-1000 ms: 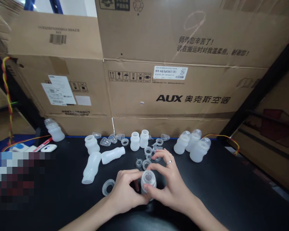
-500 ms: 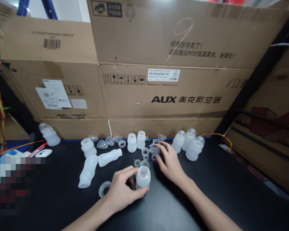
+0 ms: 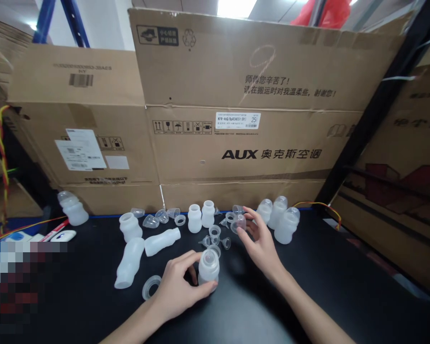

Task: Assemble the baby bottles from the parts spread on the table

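My left hand (image 3: 181, 279) is wrapped round a small frosted baby bottle (image 3: 208, 276), which stands upright on the black table with a ring and a clear nipple on its mouth. My right hand (image 3: 260, 236) has a clear domed bottle cap (image 3: 240, 223) between thumb and fingers, a little beyond the bottle. Close by the cap lie a loose collar ring (image 3: 214, 231) and several clear nipples, one of them a nipple (image 3: 226, 243) on its side. Another ring (image 3: 214, 250) is partly hidden behind the held bottle.
Three capped bottles (image 3: 285, 228) stand at the right back, and one capped bottle (image 3: 73, 210) at the far left. Open bottles (image 3: 194, 220), lying bottles (image 3: 129, 265) and loose caps (image 3: 151, 221) are spread over the middle and left. A cardboard wall (image 3: 186, 165) closes off the back.
My right hand has closed on the clear cap and drawn it slightly right, away from the loose parts. My left hand still holds the bottle in place. The view has tilted up a little.
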`<action>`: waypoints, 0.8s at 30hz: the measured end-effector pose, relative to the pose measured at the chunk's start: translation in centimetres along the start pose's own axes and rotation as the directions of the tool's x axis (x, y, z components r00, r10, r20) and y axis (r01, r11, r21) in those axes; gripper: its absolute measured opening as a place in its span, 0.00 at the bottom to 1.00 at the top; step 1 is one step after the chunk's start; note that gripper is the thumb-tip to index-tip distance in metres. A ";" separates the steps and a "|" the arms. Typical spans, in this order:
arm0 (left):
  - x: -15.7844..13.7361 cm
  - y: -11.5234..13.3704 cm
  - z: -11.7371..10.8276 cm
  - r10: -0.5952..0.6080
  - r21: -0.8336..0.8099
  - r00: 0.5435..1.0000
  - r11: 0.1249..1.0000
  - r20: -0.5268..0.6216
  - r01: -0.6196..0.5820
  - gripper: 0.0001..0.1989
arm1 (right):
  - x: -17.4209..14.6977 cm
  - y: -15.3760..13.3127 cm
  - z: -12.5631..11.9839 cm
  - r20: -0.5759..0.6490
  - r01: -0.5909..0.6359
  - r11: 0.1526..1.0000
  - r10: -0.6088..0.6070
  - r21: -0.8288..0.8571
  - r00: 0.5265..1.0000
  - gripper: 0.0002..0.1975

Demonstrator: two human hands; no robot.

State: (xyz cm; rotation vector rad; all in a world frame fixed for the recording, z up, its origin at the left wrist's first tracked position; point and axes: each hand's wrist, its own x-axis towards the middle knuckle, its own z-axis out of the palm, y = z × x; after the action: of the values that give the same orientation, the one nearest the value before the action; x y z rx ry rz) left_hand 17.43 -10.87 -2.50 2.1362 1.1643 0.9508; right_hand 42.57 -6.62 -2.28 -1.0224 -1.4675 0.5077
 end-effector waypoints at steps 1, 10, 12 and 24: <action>0.0 0.0 0.1 0.003 -0.002 1.000 1.000 -0.001 -0.003 0.16 | -0.5 -1.0 0.4 -0.006 -0.003 0.998 0.004 0.062 1.000 0.26; 0.1 -0.4 0.7 0.031 -0.012 0.999 0.999 -0.018 -0.031 0.11 | -4.2 -5.9 2.7 0.180 0.389 0.920 -0.392 0.051 0.902 0.32; 0.1 -0.7 0.8 0.039 -0.012 0.999 0.999 -0.026 -0.040 0.11 | -4.1 -5.7 2.6 0.298 0.422 0.906 -0.399 -0.014 0.867 0.27; 0.0 -0.6 0.7 0.022 -0.039 0.999 0.999 -0.027 -0.023 0.12 | -3.8 -5.4 2.8 0.368 0.440 0.884 -0.362 -0.155 0.856 0.27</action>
State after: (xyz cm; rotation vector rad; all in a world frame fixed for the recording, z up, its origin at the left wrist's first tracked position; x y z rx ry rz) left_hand 17.65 -10.66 -3.31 2.1152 1.1273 1.0066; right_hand 37.92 -11.80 -0.62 -0.7937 -2.0244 0.2041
